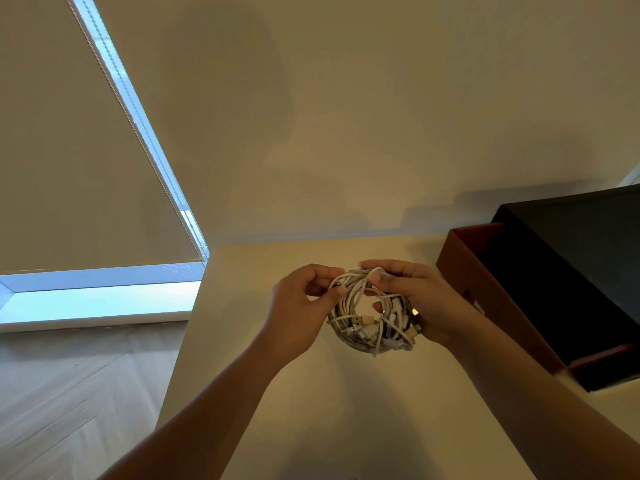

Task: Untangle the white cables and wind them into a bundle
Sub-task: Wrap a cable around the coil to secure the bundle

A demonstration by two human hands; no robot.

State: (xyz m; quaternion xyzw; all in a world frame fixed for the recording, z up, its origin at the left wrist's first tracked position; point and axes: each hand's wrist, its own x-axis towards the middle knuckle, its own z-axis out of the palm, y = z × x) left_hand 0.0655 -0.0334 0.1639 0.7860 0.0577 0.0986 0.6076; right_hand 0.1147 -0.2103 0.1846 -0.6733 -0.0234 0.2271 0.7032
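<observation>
A tangled coil of white cables [372, 320] with several plugs showing hangs between my two hands above the pale table [311, 403]. My left hand [304, 306] pinches strands at the coil's upper left side. Curled around the coil's right side is my right hand [412, 296], its thumb pressed on the top loops. The far side of the coil is hidden by my fingers.
An open reddish-brown box [485, 296] with a dark inside stands at the right, a dark lid or box [588, 230] behind it. The wall runs along the table's back edge. At the left the table ends, with wooden floor [69, 393] and a window with a lowered blind beyond.
</observation>
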